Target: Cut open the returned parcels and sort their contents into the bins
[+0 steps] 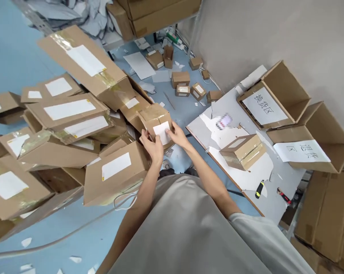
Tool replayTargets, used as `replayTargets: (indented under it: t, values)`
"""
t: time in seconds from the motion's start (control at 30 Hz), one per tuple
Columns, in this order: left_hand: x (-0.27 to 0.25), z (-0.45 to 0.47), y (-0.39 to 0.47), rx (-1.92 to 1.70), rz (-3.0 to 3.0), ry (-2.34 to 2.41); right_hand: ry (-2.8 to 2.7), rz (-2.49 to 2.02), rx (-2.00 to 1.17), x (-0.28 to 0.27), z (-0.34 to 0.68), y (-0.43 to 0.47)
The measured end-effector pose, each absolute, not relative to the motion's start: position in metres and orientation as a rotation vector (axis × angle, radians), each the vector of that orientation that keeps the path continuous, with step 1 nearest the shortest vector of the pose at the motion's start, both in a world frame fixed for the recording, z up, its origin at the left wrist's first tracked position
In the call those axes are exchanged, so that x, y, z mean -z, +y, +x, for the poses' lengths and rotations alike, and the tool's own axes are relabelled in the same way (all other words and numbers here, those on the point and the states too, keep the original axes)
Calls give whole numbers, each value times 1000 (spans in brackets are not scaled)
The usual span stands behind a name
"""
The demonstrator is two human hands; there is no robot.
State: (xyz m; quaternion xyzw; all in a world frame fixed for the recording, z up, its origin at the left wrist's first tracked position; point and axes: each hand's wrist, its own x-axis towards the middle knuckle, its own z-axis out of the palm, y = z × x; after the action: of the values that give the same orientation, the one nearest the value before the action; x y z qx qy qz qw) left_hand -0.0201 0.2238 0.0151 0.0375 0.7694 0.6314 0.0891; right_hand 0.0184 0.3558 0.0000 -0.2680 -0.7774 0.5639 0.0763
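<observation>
A small taped cardboard box (152, 113) with a blank-looking white label (162, 133) is held between both hands at the edge of a heap of boxes. My left hand (153, 146) closes on its near left side, thumb up by the label. From the right, my right hand (177, 136) grips the other side, its thumb over the label's edge. Just left of my left hand lies a larger labelled carton (117, 173). A long taped carton (89, 68) rests on the heap beyond. The fingertips behind the held box are partly hidden.
To the right, a worktable (274, 201) bears another taped box (242, 152), a yellow-black utility knife (259, 189), a red-black cutter (284, 196) and two open bins with handwritten signs (265, 106). Several small boxes (180, 78) and paper scraps lie on the blue floor. A cable (66, 238) crosses lower left.
</observation>
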Motion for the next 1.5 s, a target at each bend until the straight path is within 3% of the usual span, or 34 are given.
replayTargets:
  t: [0.2, 0.43, 0.6, 0.83, 1.0, 1.2, 1.37, 1.5]
  values:
    - [-56, 53, 266, -2039, 530, 1890, -1950, -907, -1432, -71, 138, 407]
    - [-82, 181, 355, -1706, 892, 1383, -1744, -1237, -814, -120, 344, 435]
    - [-67, 277, 421, -1455, 1137, 1245, -1587, -1397, -702, -102, 469, 449]
    - [-19, 399, 485, -1124, 1133, 1197, -1385, -1730, -617, -36, 584, 456]
    - [11, 424, 510, -999, 1128, 1364, -1281, -1861, -904, 26, 591, 497]
    - [27, 388, 517, -945, 1162, 1397, -1370, -1930, -1201, 66, 558, 544]
    - [32, 322, 474, -1119, 1084, 1535, -1642, -1997, -1006, 52, 540, 556]
    - [25, 250, 415, -1350, 902, 1755, -1994, -1699, -853, 25, 466, 541]
